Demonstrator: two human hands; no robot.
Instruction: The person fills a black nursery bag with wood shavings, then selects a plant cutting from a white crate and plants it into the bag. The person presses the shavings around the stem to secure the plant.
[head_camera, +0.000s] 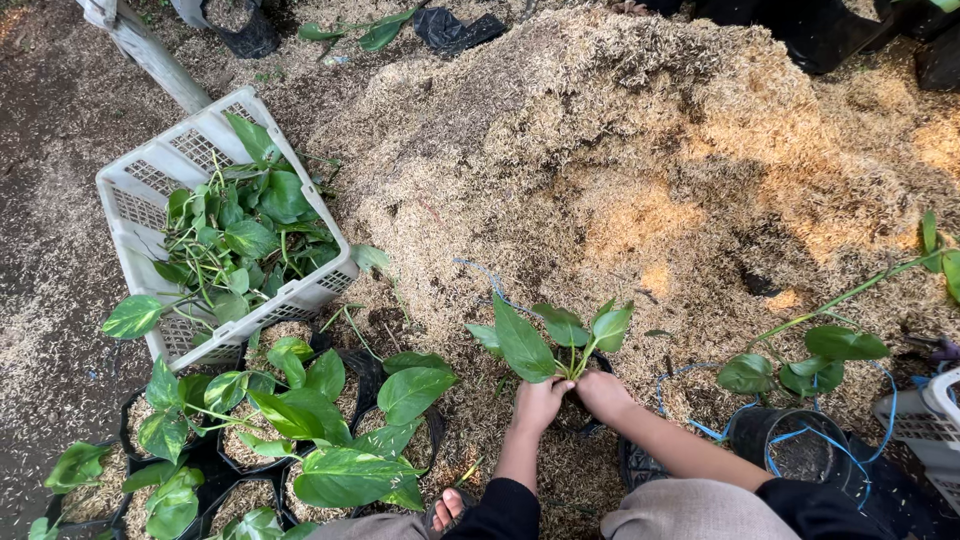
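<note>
Two bare hands pressed together at the base of a small green-leaved cutting (556, 338), seen from above at the foot of a large heap of pale husk mulch (640, 150). Left hand (540, 403) curled around the near-left side of the stems, right hand (603, 394) cupped against the right side, both closed on the black grow bag (585, 420) holding the cutting; bag mostly hidden under the fingers. Cutting upright, leaves fanned just above the knuckles, set on the husk-strewn ground directly ahead of the knees. To the left, a cluster of filled black bags with planted cuttings (290, 430), standing close together. Behind them, a white plastic crate (150, 185) tilted on the ground, packed with loose leafy stems. To the right, a black bucket (795, 450) with blue cord (700, 425) looped over and beside it, and another leafy vine (830, 345) trailing across the mulch. A bare toe (448, 508) visible at the bottom edge, near dark sleeves.
</note>
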